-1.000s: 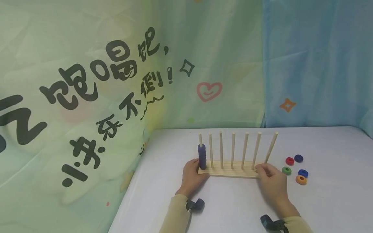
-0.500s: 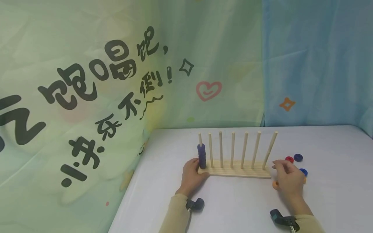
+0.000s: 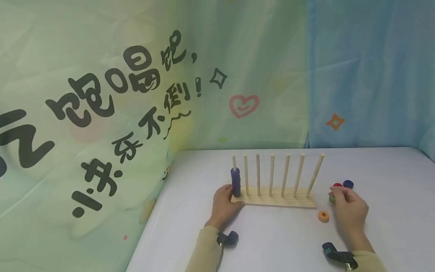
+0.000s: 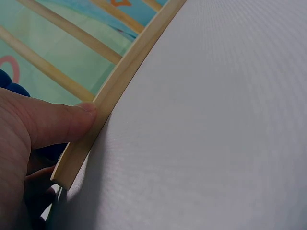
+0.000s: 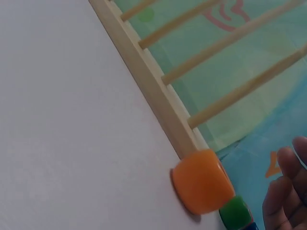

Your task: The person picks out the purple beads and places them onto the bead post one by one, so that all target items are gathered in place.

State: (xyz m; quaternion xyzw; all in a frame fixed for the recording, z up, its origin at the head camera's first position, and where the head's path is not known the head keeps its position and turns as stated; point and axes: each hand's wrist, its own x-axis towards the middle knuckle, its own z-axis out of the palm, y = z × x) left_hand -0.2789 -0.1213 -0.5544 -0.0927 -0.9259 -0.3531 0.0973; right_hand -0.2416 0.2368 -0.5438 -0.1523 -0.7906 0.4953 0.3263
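Note:
A wooden peg rack (image 3: 273,203) with several upright pegs stands on the table. On its leftmost peg sits a stack of dark blue-purple beads (image 3: 235,183). My left hand (image 3: 224,206) grips that end of the base, thumb (image 4: 72,122) on the front edge, fingers behind. Right of the rack, my right hand (image 3: 350,211) hovers at the loose beads, fingers loosely bent with nothing seen between them. Its fingertips overlap a red bead (image 3: 337,185) and a green bead (image 3: 332,199). An orange bead (image 3: 323,216) lies left of this hand, near the rack's right corner.
A blue bead (image 3: 348,184) lies just behind the red one. The white table (image 3: 272,241) carries everything, with printed curtains (image 3: 258,75) hanging at its back and left. Dark wrist cameras (image 3: 340,257) are strapped at both sleeves.
My right hand has left the rack's right end and moved right, over the loose beads. An orange bead now shows on the table where that hand was. The left hand stays put.

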